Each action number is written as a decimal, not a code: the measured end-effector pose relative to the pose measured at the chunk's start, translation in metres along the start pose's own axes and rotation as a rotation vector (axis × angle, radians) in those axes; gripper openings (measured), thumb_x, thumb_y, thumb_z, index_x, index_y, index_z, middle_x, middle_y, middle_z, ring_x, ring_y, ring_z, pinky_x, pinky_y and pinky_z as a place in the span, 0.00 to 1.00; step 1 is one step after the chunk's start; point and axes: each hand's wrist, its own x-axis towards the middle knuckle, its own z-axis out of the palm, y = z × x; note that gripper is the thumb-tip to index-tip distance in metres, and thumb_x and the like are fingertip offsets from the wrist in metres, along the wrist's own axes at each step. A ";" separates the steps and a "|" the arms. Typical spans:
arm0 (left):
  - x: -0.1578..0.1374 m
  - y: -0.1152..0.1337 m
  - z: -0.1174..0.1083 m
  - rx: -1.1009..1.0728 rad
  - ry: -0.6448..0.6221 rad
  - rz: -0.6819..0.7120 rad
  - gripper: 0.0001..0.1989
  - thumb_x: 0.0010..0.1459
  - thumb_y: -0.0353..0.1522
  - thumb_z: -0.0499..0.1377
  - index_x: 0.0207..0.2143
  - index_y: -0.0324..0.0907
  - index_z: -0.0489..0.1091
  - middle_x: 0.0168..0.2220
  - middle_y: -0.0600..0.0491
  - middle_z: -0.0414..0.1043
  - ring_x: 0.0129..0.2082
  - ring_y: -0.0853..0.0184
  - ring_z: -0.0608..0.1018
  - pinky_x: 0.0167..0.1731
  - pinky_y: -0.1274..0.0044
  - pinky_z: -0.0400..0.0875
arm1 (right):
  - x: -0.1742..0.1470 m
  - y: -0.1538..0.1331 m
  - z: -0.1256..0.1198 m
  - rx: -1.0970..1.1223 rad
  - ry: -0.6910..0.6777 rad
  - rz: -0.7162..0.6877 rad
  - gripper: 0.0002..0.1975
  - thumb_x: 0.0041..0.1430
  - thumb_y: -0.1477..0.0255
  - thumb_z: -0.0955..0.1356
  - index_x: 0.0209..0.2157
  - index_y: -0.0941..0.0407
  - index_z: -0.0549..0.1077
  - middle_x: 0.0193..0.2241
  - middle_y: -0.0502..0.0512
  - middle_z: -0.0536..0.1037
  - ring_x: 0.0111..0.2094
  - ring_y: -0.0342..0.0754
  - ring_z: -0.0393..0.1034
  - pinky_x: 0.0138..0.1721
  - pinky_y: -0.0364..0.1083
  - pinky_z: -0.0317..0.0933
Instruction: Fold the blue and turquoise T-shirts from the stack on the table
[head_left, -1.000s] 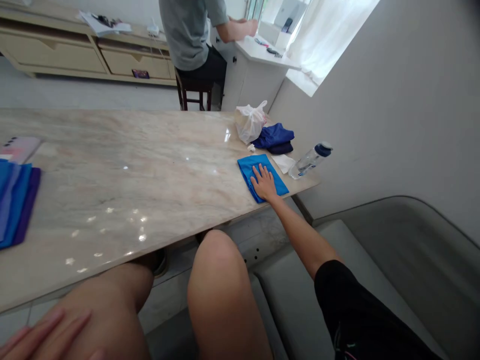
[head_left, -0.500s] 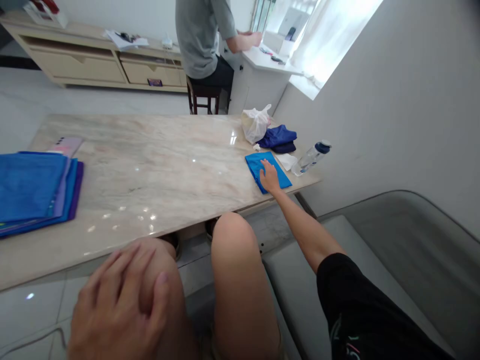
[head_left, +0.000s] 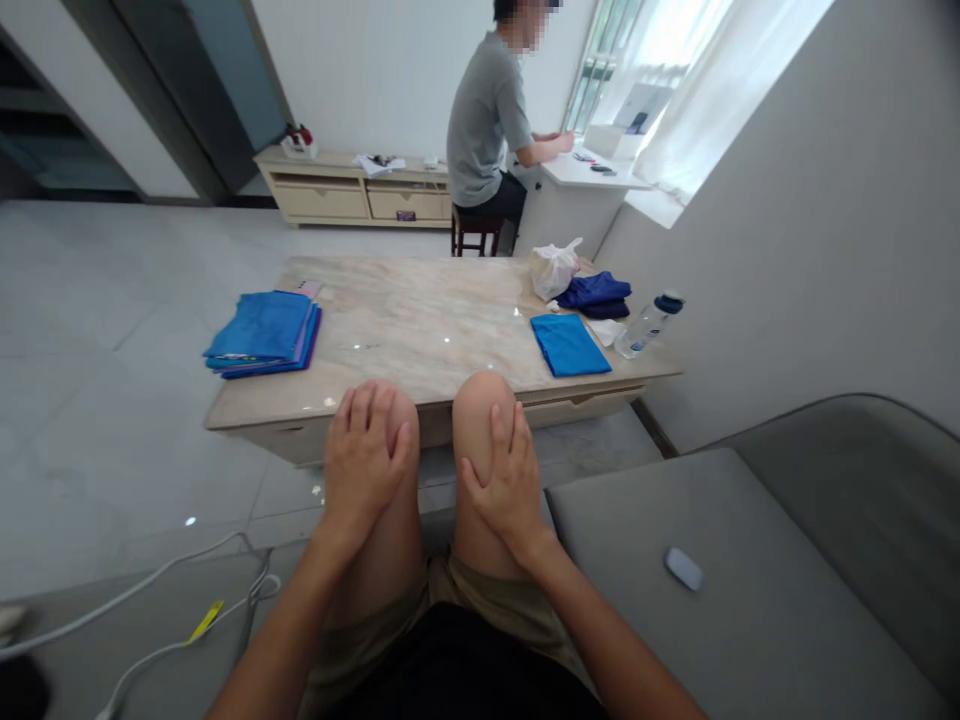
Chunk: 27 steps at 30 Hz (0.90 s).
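My left hand point(head_left: 365, 457) lies flat on my left knee and my right hand point(head_left: 508, 482) lies flat on my right knee; neither holds anything. I sit on a grey sofa point(head_left: 750, 590) facing a marble coffee table point(head_left: 420, 335). A folded blue cloth point(head_left: 569, 344) lies on the table's right part, well beyond my right hand. A stack of folded blue and purple cloths point(head_left: 264, 332) sits at the table's left end.
On the table's far right are a white plastic bag point(head_left: 553, 268), a dark blue cloth pile point(head_left: 598, 294), a tissue and a water bottle point(head_left: 648, 324). A person in a grey shirt point(head_left: 486, 120) sits at a white desk. White cables point(head_left: 150, 600) run over the floor; a small grey object point(head_left: 684, 568) lies on the sofa.
My right hand has left the folded blue cloth and come back onto my right knee. I have leaned back, so the whole table and room show now.
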 end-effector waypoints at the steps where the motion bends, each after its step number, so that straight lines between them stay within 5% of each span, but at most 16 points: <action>1: -0.004 -0.001 0.000 0.005 0.015 -0.001 0.30 0.74 0.39 0.56 0.74 0.40 0.67 0.76 0.38 0.64 0.79 0.42 0.62 0.76 0.51 0.61 | 0.007 0.004 0.001 0.031 0.001 -0.028 0.50 0.72 0.62 0.70 0.84 0.52 0.41 0.83 0.69 0.42 0.82 0.71 0.45 0.74 0.72 0.59; 11: -0.050 -0.014 -0.005 0.013 0.053 -0.022 0.41 0.74 0.37 0.59 0.83 0.49 0.47 0.83 0.42 0.49 0.82 0.44 0.56 0.76 0.51 0.61 | 0.009 0.021 -0.004 0.132 0.027 -0.021 0.44 0.75 0.64 0.68 0.84 0.46 0.45 0.82 0.66 0.50 0.80 0.68 0.51 0.73 0.73 0.62; 27: -0.050 -0.019 -0.010 0.000 0.048 -0.059 0.40 0.75 0.37 0.58 0.83 0.49 0.48 0.83 0.41 0.50 0.81 0.45 0.58 0.77 0.50 0.60 | 0.013 0.026 -0.006 0.183 0.036 -0.029 0.42 0.75 0.63 0.69 0.83 0.46 0.49 0.81 0.66 0.53 0.81 0.67 0.51 0.75 0.73 0.58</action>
